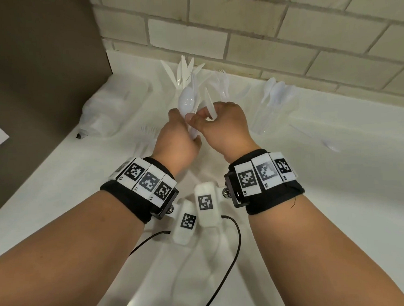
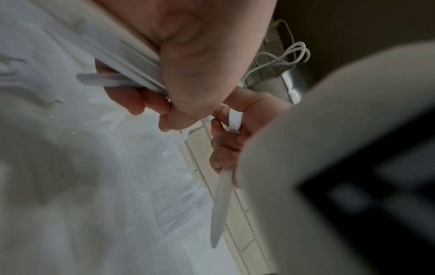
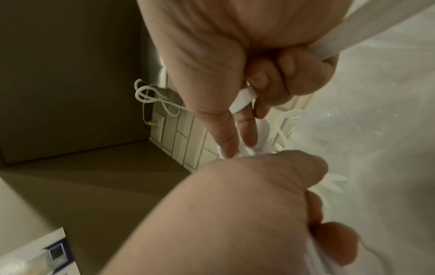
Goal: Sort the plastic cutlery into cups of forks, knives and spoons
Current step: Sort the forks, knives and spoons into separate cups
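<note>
Centrally in the head view, left hand (image 1: 176,142) grips a bundle of white plastic cutlery with one spoon (image 1: 187,100) bowl on top; bundle count unclear. Right hand (image 1: 223,127) fingers curl round one flat tapered knife (image 1: 210,104). Three clear cups on the white tabletop (image 1: 335,194): knives cup (image 1: 182,73) upper centre, forks cup (image 1: 223,83) beside, spoons cup (image 1: 274,100) right. Loose forks (image 1: 147,129) left.

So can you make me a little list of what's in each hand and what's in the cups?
left hand: grips a bunch of cutlery, a spoon on top
right hand: holds a knife, blade up
knife cup: by the wall, left
fork cup: middle
spoon cup: right
counter: white, loose forks left of the hands
</note>
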